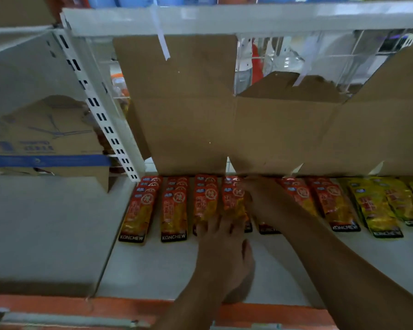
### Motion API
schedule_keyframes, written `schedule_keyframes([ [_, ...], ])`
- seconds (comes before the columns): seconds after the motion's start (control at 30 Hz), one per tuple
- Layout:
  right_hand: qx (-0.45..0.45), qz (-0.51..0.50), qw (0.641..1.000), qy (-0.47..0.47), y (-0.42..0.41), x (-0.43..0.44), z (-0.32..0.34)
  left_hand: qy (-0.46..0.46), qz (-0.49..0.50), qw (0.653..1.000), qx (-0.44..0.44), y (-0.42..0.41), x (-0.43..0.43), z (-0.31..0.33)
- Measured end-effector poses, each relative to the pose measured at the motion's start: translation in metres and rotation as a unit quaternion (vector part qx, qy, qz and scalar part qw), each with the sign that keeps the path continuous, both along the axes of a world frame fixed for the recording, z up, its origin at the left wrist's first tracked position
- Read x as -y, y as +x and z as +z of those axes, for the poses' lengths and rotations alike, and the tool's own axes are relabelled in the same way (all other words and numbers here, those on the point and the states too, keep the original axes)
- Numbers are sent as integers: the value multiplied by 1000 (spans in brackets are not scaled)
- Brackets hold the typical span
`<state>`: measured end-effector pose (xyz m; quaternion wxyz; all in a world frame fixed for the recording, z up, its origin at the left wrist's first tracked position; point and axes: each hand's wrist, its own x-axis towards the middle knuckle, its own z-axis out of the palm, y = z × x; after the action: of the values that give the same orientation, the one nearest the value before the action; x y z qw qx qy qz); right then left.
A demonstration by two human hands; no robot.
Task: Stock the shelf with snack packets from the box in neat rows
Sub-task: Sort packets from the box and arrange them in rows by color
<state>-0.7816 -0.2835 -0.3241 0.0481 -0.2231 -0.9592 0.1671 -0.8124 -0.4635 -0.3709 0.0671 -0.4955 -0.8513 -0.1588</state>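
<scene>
**Two hands on the snack rows**

The left hand (224, 251) lies flat with its fingers spread on the near end of the red packets (174, 210). A bit farther, the right hand (265, 201) rests on a red row. I cannot tell if it grips. Yellow packets (379, 210) lie on the right. All sit on the white shelf (153, 270). The brown box (188, 115) stands at the far back.

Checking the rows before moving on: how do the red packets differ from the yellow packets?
The red packets span the left and middle; the yellow packets sit at the right end. The left hand and right hand touch red packets, no yellow packets. Both lie in overlapped rows with black KONCHEW bands in front.
</scene>
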Motion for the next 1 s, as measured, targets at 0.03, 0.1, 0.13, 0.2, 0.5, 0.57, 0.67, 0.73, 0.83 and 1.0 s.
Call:
schedule_keyframes([
  [0.03, -9, 0, 1000, 0, -3, -5, -1, -17, 7, 1000, -3, 1, -4, 0],
  [0.1, -10, -10, 1000, 1, -11, -15, -3, -41, 13, 999, -7, 3, -7, -1],
  [0.13, -2, -12, 1000, 0, -16, -19, -5, -43, 14, 999, -7, 2, -7, -2],
  [0.2, 16, 2, 1000, 8, -23, -23, -6, -39, 12, 999, -3, 2, -7, -3],
  [0.5, 30, 29, 999, 9, -30, -29, -11, -47, 9, 999, 18, 2, -5, -6],
  [0.57, 20, 31, 999, -3, -29, -29, -11, -44, 6, 999, 16, 1, -6, -6],
  [0.67, 11, 29, 999, -10, -28, -30, -13, -38, 5, 999, 10, 1, -6, -7],
  [0.73, 8, 29, 1000, -8, -28, -30, -13, -35, 4, 999, 10, 2, -6, -6],
  [0.83, 8, 32, 999, 1, -27, -30, -13, -32, 4, 999, 13, 1, -6, -6],
  [1.0, 12, 26, 1000, 1, -26, -28, -11, -24, 8, 1000, 9, 2, -6, -6],
])
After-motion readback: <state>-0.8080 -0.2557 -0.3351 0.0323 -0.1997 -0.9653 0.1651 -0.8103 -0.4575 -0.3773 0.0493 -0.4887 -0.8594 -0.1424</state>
